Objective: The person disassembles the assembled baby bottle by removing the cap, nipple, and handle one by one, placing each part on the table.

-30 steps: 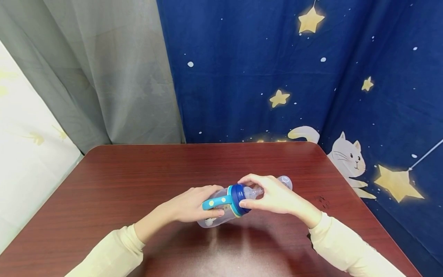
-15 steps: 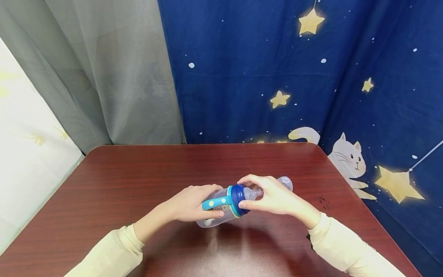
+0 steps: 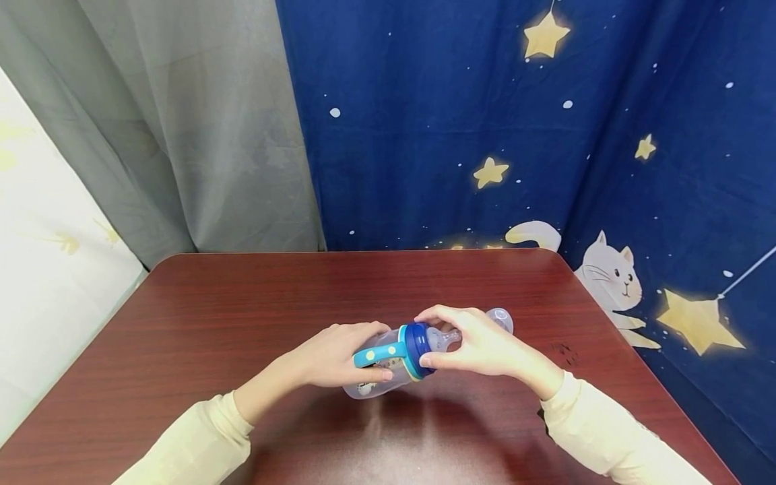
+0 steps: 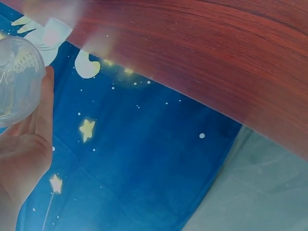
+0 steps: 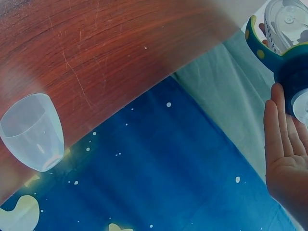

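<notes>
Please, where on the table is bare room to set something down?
The table looks bare along its far edge and left of the left sleeve. The middle is crowded: left hand and right hand grip the bottle, a clear cap beyond the right one.

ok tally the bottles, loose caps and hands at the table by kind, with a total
Bottles: 1, the baby bottle with the blue collar
Loose caps: 1, the clear cap
Hands: 2, the left hand and the right hand
Total: 4
</notes>
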The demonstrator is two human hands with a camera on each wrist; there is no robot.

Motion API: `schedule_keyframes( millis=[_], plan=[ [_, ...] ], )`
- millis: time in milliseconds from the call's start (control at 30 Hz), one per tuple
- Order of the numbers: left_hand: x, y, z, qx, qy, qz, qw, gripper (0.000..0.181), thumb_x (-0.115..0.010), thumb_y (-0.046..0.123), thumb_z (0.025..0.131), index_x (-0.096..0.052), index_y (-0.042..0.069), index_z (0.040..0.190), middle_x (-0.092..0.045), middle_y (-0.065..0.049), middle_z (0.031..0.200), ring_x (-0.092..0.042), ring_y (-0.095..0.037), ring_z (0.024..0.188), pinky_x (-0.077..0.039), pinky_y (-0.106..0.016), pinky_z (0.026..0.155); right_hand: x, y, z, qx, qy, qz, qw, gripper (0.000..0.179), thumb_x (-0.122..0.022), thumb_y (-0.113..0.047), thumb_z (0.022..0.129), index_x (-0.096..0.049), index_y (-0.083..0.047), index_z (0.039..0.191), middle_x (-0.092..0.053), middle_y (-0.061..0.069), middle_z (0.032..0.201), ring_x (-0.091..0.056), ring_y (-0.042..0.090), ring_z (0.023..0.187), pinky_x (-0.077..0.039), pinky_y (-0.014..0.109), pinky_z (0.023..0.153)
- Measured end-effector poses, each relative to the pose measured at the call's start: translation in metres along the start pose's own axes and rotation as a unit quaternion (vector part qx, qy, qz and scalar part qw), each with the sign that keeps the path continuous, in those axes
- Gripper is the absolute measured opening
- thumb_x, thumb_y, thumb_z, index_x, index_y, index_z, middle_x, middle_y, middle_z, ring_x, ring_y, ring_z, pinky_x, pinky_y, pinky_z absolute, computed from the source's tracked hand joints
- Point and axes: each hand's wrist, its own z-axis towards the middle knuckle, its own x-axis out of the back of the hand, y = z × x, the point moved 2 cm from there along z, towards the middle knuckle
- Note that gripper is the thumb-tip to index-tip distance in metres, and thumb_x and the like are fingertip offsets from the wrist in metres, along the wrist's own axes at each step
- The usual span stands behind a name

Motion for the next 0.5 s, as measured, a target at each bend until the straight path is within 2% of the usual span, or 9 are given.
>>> schedule_keyframes(
  millis=[500],
  plan=[
    [0.0001, -0.0021, 0.0, -0.002, 0.015, -0.004, 0.9999, 0.062, -0.051, 0.064, 0.074, -0.047, 0.022, 0.118, -0.056, 0.012, 0.09, -0.051, -0.001, 0.073, -0.043, -0.022, 0.061, -0.0002, 0.004, 0.0002, 0.021, 0.002, -0.005, 0.9998, 0.055, -0.069, -0.042, 0.072, -0.048, -0.024, 0.12, -0.054, -0.011, 0.108, -0.052, 0.007, 0.088, -0.047, 0.023, 0.064]
  ],
)
